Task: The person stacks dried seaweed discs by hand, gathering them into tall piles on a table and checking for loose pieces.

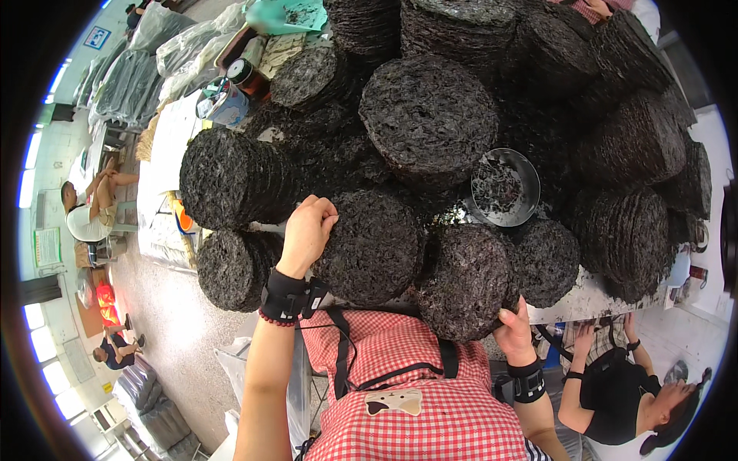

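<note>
Here, left hand (307, 230) fingers curl over one dark disc stack (373, 246) — right hand (513, 330) grips another (465, 280)

R fingers (509, 319) hidden — behind dark disc stack (465, 280).

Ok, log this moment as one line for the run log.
left hand on top of dark disc stack | right hand under second stack | metal bowl behind

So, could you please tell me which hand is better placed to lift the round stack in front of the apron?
Probably the left hand: it already rests over that dried seaweed stack, while the right hand grips the neighbouring stack.
</note>
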Available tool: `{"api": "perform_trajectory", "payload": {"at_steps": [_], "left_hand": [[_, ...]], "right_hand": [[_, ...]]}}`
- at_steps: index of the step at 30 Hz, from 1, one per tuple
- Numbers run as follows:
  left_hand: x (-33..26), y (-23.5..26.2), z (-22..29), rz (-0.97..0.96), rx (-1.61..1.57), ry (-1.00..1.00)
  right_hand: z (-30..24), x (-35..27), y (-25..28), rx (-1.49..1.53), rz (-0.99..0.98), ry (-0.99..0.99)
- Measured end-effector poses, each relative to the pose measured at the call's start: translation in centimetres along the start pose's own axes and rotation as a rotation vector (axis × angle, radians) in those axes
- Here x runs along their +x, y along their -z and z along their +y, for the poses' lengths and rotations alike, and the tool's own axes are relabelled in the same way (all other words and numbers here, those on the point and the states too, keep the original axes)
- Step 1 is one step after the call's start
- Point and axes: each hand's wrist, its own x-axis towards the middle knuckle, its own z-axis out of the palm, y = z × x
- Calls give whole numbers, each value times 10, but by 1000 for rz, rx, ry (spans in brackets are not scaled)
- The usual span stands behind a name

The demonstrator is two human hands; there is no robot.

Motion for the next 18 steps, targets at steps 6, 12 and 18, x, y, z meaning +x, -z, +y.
{"api": "perform_trajectory", "payload": {"at_steps": [6,12,18], "left_hand": [[-10,9,-13,-111,-266,171],[-22,29,-4,-132,-675,316],[-18,36,33,-227,-1019,346]], "right_hand": [[8,1,2,-87,-59,25],[3,2,-6,-45,-11,11],[3,0,2,-2,-38,6]]}}
